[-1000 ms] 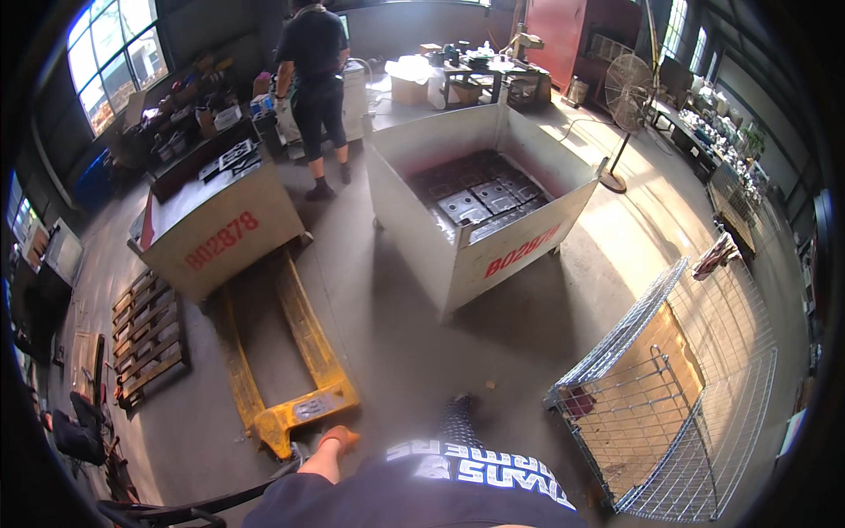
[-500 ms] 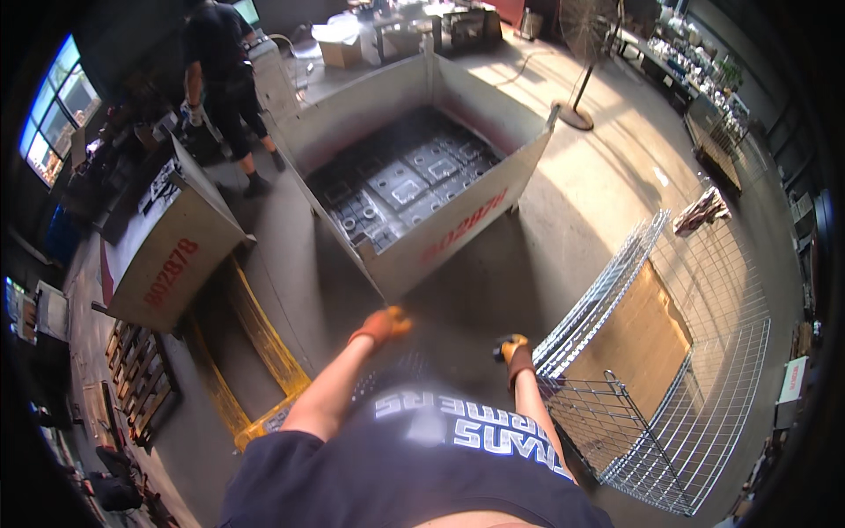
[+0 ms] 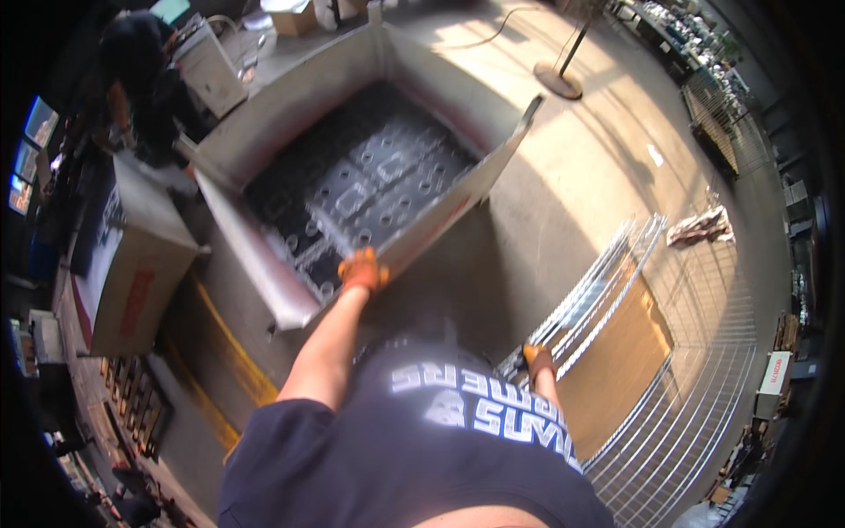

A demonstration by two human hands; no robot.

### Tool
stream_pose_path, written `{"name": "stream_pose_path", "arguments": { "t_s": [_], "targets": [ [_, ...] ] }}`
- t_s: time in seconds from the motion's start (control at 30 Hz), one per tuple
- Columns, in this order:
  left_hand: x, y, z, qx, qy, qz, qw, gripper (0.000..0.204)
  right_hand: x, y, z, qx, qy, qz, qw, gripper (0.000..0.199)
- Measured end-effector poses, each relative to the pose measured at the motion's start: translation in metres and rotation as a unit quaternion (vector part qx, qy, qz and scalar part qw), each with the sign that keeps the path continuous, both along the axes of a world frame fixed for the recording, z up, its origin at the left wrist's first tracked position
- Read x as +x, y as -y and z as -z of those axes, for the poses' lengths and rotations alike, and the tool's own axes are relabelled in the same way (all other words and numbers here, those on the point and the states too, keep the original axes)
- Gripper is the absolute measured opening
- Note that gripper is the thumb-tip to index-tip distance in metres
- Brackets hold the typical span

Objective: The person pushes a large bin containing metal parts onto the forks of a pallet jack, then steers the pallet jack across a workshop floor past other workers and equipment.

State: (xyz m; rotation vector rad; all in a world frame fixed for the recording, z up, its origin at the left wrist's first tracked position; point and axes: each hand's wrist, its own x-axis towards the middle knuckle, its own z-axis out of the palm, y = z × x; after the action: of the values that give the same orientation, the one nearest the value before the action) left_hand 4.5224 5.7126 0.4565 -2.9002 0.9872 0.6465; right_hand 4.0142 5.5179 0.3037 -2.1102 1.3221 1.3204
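Note:
My left hand [image 3: 361, 269], in an orange glove, is at the top edge of the near wall of a large pale metal bin [image 3: 437, 231], its fingers bent over the rim. Dark flat parts with round holes [image 3: 374, 167] cover the bin's floor. On the right, my right hand [image 3: 539, 361], also gloved, is closed beside the near corner of a wire mesh cage [image 3: 691, 440]. Something dark shows at its fingertips, too blurred to name. Brown cardboard [image 3: 607, 374] lines the cage.
Left of the bin stands a second pale metal bin [image 3: 145, 290] by yellow forks [image 3: 231, 330] and a wooden pallet [image 3: 141, 400]. A person [image 3: 145, 84] bends at the far left. A fan's round base [image 3: 558, 81] and a crumpled cloth [image 3: 700, 227] are farther off.
My left hand has moved forward onto the bin's near rim. My right hand has come against the cage corner. The view has shifted closer to the bin, and the other person now bends over.

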Motion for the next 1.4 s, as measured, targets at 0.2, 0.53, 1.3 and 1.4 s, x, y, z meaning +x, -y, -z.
{"name": "stream_pose_path", "arguments": {
  "t_s": [0.2, 0.53, 1.3, 1.4],
  "targets": [
    [0.037, 0.031, 0.014, 0.159, -0.072, 0.033, 0.984, 0.031, 0.002, 0.045, -0.030, -0.002, 0.111, 0.314, 0.943, 0.033],
    [0.095, 0.078, 0.035, 0.391, -0.190, -0.002, 0.900, 0.040, 0.032, 0.243, -0.014, 0.059, 0.156, 0.515, 0.841, 0.017],
    [0.160, 0.901, 0.041, -0.117, -0.399, -0.268, 0.869, 0.033, 0.052, 0.871, -0.031, 0.038, 0.021, 0.139, 0.989, 0.031],
    [0.086, 1.029, 0.017, 0.156, -0.354, 0.016, 0.922, 0.024, 0.008, 0.866, -0.020, 0.079, -0.005, 0.310, 0.947, 0.033]
  ]
}}
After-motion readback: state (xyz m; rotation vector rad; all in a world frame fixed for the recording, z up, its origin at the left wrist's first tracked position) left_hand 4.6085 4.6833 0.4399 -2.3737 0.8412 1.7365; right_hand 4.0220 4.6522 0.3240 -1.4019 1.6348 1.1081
